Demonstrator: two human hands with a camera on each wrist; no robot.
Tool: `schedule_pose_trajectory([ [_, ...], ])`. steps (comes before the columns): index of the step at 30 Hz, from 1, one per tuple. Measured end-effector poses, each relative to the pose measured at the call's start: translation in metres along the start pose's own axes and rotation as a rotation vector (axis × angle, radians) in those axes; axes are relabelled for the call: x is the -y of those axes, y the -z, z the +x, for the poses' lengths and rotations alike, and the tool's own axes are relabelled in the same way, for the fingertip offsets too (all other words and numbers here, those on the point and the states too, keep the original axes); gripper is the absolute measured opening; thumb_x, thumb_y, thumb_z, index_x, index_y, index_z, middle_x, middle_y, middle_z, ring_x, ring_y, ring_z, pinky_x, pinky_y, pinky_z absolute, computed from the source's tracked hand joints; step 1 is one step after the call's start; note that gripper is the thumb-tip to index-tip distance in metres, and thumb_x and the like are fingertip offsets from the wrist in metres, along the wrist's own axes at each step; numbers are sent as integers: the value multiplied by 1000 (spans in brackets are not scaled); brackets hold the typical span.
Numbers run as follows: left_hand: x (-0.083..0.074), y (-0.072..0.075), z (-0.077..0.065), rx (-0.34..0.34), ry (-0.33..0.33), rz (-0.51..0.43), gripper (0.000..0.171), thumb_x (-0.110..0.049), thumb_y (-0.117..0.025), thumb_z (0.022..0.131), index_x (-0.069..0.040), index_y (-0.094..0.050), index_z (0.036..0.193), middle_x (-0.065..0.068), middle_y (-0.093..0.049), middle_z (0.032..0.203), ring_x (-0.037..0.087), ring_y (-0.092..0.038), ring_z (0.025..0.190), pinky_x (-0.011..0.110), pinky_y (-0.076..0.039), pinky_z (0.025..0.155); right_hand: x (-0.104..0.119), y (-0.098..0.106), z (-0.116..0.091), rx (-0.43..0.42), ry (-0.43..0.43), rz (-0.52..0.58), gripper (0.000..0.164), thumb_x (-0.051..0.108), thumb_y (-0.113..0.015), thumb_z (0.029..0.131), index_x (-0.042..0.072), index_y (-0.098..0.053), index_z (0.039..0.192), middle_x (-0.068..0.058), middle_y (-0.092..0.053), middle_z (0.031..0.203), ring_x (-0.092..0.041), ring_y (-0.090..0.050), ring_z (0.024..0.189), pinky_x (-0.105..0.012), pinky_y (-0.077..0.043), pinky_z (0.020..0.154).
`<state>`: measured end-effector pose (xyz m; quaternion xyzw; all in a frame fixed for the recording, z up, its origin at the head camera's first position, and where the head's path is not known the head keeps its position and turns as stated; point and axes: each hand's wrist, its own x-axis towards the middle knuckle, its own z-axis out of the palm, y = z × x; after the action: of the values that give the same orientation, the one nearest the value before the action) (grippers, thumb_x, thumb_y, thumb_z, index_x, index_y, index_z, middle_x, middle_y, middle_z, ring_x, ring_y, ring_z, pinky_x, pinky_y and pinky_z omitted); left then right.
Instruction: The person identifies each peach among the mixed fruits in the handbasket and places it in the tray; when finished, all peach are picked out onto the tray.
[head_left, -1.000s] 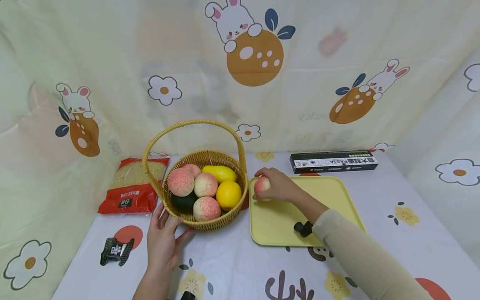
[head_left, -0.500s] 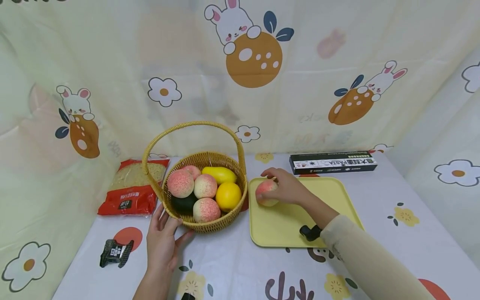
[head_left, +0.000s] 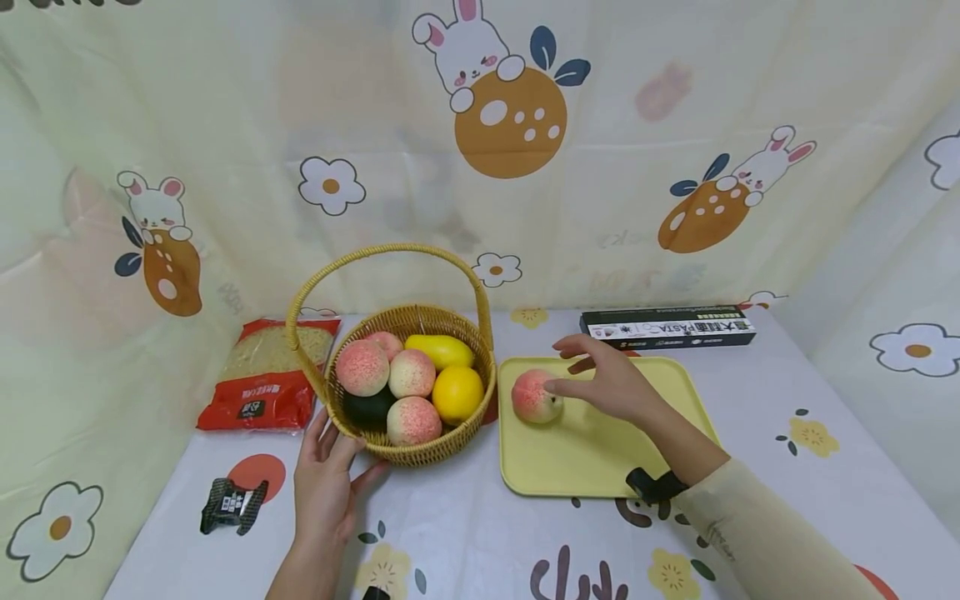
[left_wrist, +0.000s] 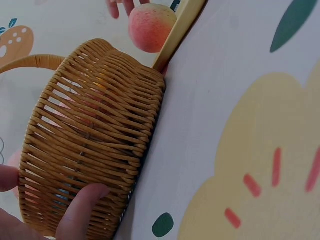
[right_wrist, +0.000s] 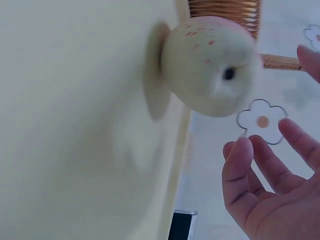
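Observation:
A pink and cream peach (head_left: 536, 397) rests on the left part of the yellow tray (head_left: 577, 467). My right hand (head_left: 611, 383) is just right of the peach, fingers spread and holding nothing; in the right wrist view a gap shows between the fingers and the peach (right_wrist: 212, 67). My left hand (head_left: 326, 483) rests against the front left of the wicker basket (head_left: 431, 454), its thumb (left_wrist: 82, 212) touching the woven wall. Several peaches (head_left: 362, 367), a yellow round fruit (head_left: 457, 393), a long yellow fruit (head_left: 441, 351) and a dark green item (head_left: 367, 408) lie in the basket.
A red and clear packet (head_left: 262, 379) lies left of the basket. Nearer the front left is a small black packet (head_left: 232, 505). A black pasta box (head_left: 667, 327) lies behind the tray. The basket's tall handle (head_left: 390, 247) arches over it.
My right hand has set the peach down on the tray, let go of it and drawn back to the right. My left hand stays at the basket.

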<state>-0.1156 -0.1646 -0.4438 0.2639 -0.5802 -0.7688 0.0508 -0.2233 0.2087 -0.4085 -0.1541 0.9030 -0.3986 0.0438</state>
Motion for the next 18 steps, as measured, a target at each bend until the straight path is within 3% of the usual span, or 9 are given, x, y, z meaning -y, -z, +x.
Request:
schedule_pose_trajectory([
  [7,0,1,1,-1,3,0,79,-12,-61,99,-34,-27,167,1,-34,172,27,-53,141,40,-67,83,16,7,-19,-34,-15,87,60,37,-82,92,13,-60,142,-18,-68,135,-27,-71,105,-34,-58,78],
  [18,1,1,2,0,7,-1,79,-13,-62,100,-34,-26,168,0,-34,173,26,-53,142,42,-66,85,75,-7,-13,10,119,207,53,27,-85,90,16,-64,137,-7,-72,123,-20,-71,98,-41,-62,88],
])
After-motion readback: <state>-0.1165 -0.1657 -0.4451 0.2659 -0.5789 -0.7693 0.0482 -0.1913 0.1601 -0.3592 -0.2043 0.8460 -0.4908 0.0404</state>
